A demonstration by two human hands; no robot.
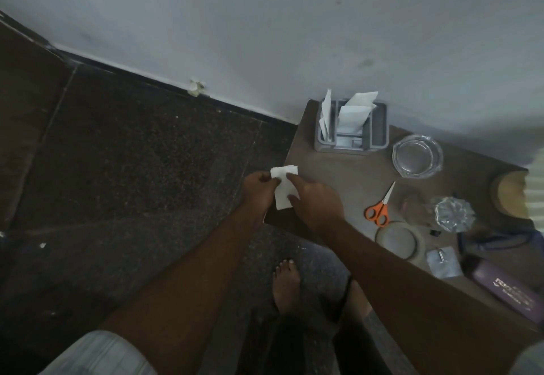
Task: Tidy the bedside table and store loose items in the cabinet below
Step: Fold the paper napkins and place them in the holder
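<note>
Bedside table (338, 168): one scissors (379, 208), one organizer (380, 136). Left hand (259, 187), right hand (316, 201): both grips pinch one paper (282, 192).

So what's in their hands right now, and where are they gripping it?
A small white paper. The left hand pinches its upper left corner; the right hand pinches its right edge.

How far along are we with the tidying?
Early on. Done: papers stand in the grey organiser. In hand: left hand and right hand pinch a white paper slip over the table edge. Left: scissors, tape roll, glass ashtray and purple bottle lie loose on it.
</note>
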